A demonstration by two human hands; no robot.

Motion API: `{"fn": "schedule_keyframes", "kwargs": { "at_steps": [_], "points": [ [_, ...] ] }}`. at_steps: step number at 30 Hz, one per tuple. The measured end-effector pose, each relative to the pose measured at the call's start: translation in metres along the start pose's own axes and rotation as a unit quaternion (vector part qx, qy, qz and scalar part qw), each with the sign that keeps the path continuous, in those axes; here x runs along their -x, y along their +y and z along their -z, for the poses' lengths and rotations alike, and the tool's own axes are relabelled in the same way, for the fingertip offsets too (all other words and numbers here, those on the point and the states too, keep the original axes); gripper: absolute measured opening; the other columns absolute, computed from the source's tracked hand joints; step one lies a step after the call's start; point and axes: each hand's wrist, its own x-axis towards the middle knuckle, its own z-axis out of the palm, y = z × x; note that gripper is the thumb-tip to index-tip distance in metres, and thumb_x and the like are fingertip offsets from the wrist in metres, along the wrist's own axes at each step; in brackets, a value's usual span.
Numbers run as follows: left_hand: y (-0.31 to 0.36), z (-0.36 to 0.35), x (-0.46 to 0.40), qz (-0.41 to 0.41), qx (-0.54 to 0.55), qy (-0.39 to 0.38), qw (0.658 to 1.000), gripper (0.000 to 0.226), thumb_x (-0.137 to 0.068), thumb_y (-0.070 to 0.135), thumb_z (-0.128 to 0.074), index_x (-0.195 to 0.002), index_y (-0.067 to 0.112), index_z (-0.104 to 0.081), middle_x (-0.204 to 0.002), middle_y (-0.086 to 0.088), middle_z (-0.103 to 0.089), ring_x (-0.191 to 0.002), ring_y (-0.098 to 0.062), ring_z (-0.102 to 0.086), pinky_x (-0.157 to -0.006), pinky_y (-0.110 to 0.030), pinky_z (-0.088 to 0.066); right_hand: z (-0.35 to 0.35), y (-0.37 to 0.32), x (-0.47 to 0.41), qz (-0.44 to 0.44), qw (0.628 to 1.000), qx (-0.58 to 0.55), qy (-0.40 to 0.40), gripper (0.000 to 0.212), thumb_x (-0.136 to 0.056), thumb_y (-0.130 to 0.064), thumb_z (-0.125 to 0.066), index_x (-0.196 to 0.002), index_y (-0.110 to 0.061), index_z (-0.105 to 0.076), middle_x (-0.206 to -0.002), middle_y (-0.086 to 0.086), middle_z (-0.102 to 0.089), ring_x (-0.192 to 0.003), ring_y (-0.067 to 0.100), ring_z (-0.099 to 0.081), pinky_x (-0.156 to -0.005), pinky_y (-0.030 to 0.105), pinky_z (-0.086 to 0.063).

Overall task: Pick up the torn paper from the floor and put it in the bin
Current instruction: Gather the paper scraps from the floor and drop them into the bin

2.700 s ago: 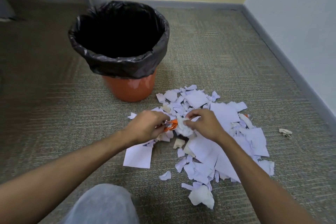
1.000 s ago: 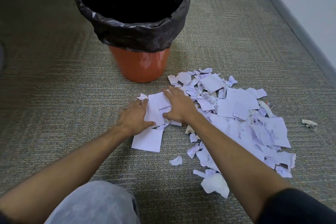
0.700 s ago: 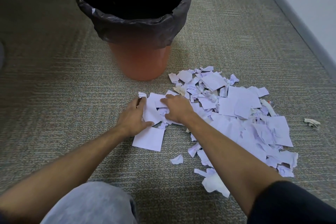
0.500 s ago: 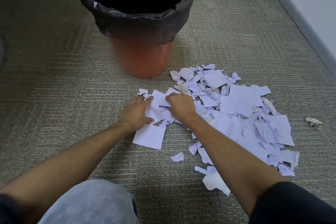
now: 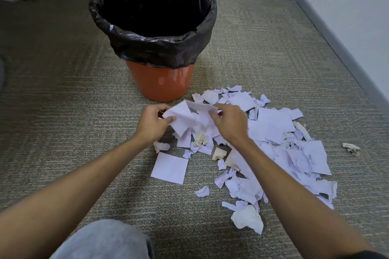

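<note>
Hands, two: left grip (image 5: 152,124) and right grip (image 5: 228,123) pinch paper bundle (image 5: 190,121); one bin (image 5: 157,82).

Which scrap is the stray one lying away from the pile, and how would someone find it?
Start at the orange plastic bin lined with a black bag, then cross the big heap of torn white paper toward the grey skirting on the right. Past the heap's right edge lies a small crumpled off-white scrap, alone on bare carpet. Unlike the flat white pieces, it is wadded and touches nothing.
</note>
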Motion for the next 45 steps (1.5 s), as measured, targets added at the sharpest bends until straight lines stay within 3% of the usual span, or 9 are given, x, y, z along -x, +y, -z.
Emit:
{"fn": "schedule_keyframes", "kwargs": {
  "at_steps": [5, 10, 20, 26, 30, 33, 36, 41, 45],
  "points": [
    [0.065, 0.018, -0.011, -0.088, 0.045, 0.036, 0.994, 0.010, -0.084, 0.014, -0.074, -0.091, 0.020, -0.074, -0.082, 0.011, -0.072, -0.074, -0.017, -0.069, -0.070, -0.042, -0.059, 0.059, 0.000, -0.021, -0.039, 0.985, -0.138, 0.096, 0.021, -0.087, -0.035, -0.068, -0.094, -0.017, -0.077, -0.078, -0.001, -0.073, -0.071, 0.016, -0.067, -0.064, 0.033, -0.053],
    [0.143, 0.048, -0.020, -0.212, 0.023, 0.116, 0.970, 0.009, -0.087, 0.017, -0.070, -0.096, 0.015, -0.074, -0.084, 0.012, -0.071, -0.079, -0.003, -0.067, -0.068, -0.028, -0.056, 0.127, -0.037, -0.053, -0.014, 0.949, -0.254, 0.184, 0.020, -0.085, -0.032, -0.072, -0.083, -0.012, -0.076, -0.072, 0.002, -0.073, -0.065, 0.021, -0.067, -0.062, 0.035, -0.053],
    [0.164, 0.112, -0.099, -0.078, 0.044, 0.244, 0.966, 0.016, -0.085, 0.025, -0.065, -0.085, 0.011, -0.073, -0.078, -0.005, -0.073, -0.075, -0.021, -0.071, -0.076, -0.042, -0.059, 0.130, -0.117, -0.155, 0.061, 0.969, -0.195, 0.140, 0.026, -0.076, -0.027, -0.069, -0.070, -0.001, -0.068, -0.068, 0.015, -0.070, -0.059, 0.018, -0.062, -0.057, 0.032, -0.047],
    [0.149, 0.106, -0.100, -0.060, -0.043, 0.244, 0.967, 0.044, -0.084, 0.041, -0.066, -0.119, 0.013, -0.067, -0.102, 0.001, -0.070, -0.099, -0.014, -0.063, -0.093, -0.035, -0.051, 0.109, -0.126, -0.156, 0.042, 0.976, -0.190, 0.101, 0.033, -0.089, -0.038, -0.062, -0.109, -0.015, -0.072, -0.088, -0.002, -0.074, -0.080, 0.014, -0.071, -0.081, 0.036, -0.058],
    [0.133, 0.090, -0.064, -0.235, -0.105, 0.264, 0.930, 0.031, -0.088, 0.030, -0.058, -0.116, 0.016, -0.062, -0.095, 0.002, -0.063, -0.091, -0.016, -0.055, -0.077, -0.036, -0.049, 0.104, -0.110, -0.119, 0.047, 0.977, -0.169, 0.122, 0.027, -0.089, -0.035, -0.060, -0.107, -0.020, -0.073, -0.092, -0.012, -0.073, -0.088, 0.003, -0.066, -0.081, 0.025, -0.054],
    [0.117, 0.071, -0.032, -0.319, -0.126, 0.216, 0.914, 0.023, -0.089, 0.020, -0.059, -0.111, 0.012, -0.063, -0.089, 0.000, -0.062, -0.084, -0.017, -0.054, -0.072, -0.036, -0.047, 0.087, -0.088, -0.085, 0.041, 0.980, -0.164, 0.104, 0.024, -0.087, -0.033, -0.060, -0.105, -0.023, -0.074, -0.096, -0.012, -0.074, -0.091, 0.003, -0.066, -0.083, 0.027, -0.054],
    [0.083, 0.048, -0.008, -0.321, -0.165, 0.116, 0.925, 0.019, -0.089, 0.018, -0.060, -0.107, 0.012, -0.064, -0.092, 0.000, -0.063, -0.083, -0.016, -0.056, -0.071, -0.039, -0.050, 0.057, -0.059, -0.054, 0.023, 0.986, -0.161, 0.039, 0.021, -0.086, -0.030, -0.060, -0.100, -0.023, -0.074, -0.095, -0.012, -0.074, -0.088, 0.008, -0.067, -0.083, 0.035, -0.056],
    [0.023, 0.011, 0.018, -0.218, -0.258, -0.047, 0.940, 0.044, -0.088, 0.037, -0.057, -0.126, 0.015, -0.058, -0.116, 0.000, -0.061, -0.104, -0.019, -0.057, -0.083, -0.040, -0.051, 0.003, -0.020, -0.015, -0.014, 0.989, -0.071, -0.130, 0.032, -0.084, -0.033, -0.067, -0.115, -0.025, -0.068, -0.111, -0.006, -0.071, -0.089, 0.015, -0.067, -0.083, 0.038, -0.056],
    [-0.009, -0.006, 0.033, -0.104, -0.404, -0.194, 0.888, 0.077, -0.086, 0.058, -0.058, -0.148, 0.018, -0.033, -0.153, -0.007, -0.033, -0.138, -0.024, -0.033, -0.104, -0.043, -0.042, -0.028, -0.008, 0.008, -0.008, 0.977, 0.001, -0.215, 0.049, -0.086, -0.042, -0.066, -0.131, -0.023, -0.057, -0.128, -0.001, -0.063, -0.110, 0.020, -0.062, -0.089, 0.037, -0.052]
  ]
}}
